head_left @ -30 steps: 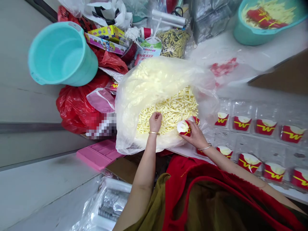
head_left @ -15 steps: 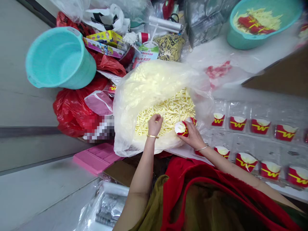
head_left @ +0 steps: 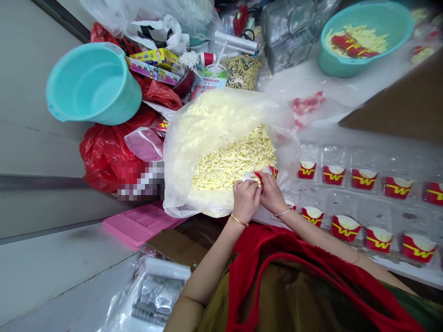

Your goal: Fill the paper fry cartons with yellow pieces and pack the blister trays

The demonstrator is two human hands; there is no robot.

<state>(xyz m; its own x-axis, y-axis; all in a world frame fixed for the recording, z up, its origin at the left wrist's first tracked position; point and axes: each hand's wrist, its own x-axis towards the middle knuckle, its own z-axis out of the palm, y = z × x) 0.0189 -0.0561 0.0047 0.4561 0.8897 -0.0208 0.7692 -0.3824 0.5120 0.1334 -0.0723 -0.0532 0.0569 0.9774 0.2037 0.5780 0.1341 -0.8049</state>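
A small red-and-white fries carton (head_left: 248,176) is gripped by my right hand (head_left: 272,192) at the near right edge of the stick pile. Closed fingers of my left hand (head_left: 245,201) press at the carton's mouth, where a few pale fry-shaped sticks (head_left: 257,181) show between the hands. Most of this carton is hidden by my fingers. Just beyond my right hand, part of another red carton (head_left: 274,172) shows. Both hands are over a large clear plastic bag (head_left: 185,143), spread open around a heap of pale yellow fry-shaped sticks (head_left: 228,161).
On the right, clear trays (head_left: 356,196) hold rows of red fries cartons (head_left: 334,175). A turquoise tub (head_left: 335,64) with sticks and cartons stands at the far right; another turquoise tub (head_left: 133,99) stands at left. A pink plastic case (head_left: 138,223) lies near the bag's left front.
My left hand has moved right from the stick heap to the carton in my right hand, and the hands now meet. The view has shifted slightly.
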